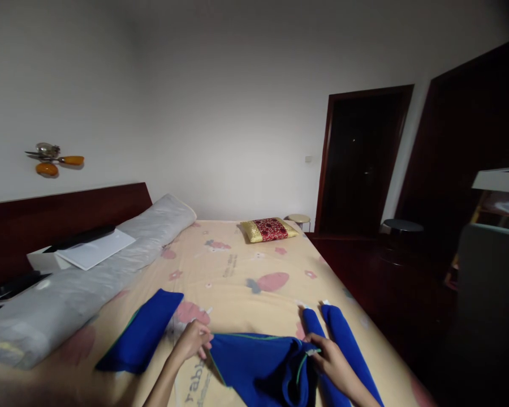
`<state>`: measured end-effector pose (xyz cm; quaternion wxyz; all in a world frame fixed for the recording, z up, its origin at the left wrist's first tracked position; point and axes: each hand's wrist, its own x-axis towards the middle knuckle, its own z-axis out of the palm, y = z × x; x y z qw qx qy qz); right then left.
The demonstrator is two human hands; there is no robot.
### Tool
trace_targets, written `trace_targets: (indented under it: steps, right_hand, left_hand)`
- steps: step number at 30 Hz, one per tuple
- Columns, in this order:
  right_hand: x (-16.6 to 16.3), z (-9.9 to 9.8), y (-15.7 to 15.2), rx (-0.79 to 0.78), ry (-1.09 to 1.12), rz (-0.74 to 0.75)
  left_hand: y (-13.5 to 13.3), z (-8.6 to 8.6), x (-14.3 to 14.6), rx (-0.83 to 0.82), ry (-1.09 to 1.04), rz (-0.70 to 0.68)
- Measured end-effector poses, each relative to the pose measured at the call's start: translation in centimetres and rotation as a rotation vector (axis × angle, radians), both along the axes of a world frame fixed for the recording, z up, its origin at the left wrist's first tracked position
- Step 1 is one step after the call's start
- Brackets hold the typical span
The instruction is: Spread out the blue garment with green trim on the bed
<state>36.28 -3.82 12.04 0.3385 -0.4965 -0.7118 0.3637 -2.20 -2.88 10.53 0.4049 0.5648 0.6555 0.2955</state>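
Note:
A blue cloth with a thin green trim (261,364) lies spread near the front of a bed covered by a yellow patterned sheet (233,271). My left hand (194,340) pinches the cloth's upper left edge, fingers closed on the fabric. My right hand (327,356) grips the cloth's upper right edge, where it bunches into folds. Two rolled blue cloths (339,339) lie side by side just right of my right hand. Another folded blue cloth (142,333) rests flat to the left of my left hand.
A red and gold cushion (269,229) sits at the far end of the bed. A long grey bolster (89,277) runs along the dark headboard (46,217), with white paper (95,249) on it. Dark doors (360,164), stools and a grey chair (490,282) stand to the right.

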Motion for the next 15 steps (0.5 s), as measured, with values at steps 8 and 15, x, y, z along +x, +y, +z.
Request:
trace_targets:
  steps: [8,15]
  right_hand:
    - [0.3,-0.2,0.1,0.013,0.002,-0.01]
    - [0.5,0.5,0.1,0.049,-0.019,-0.084]
  left_hand:
    - [0.3,0.8,-0.1,0.128,-0.029,0.044]
    - [0.6,2.5,-1.1,0.334,-0.092,0.177]
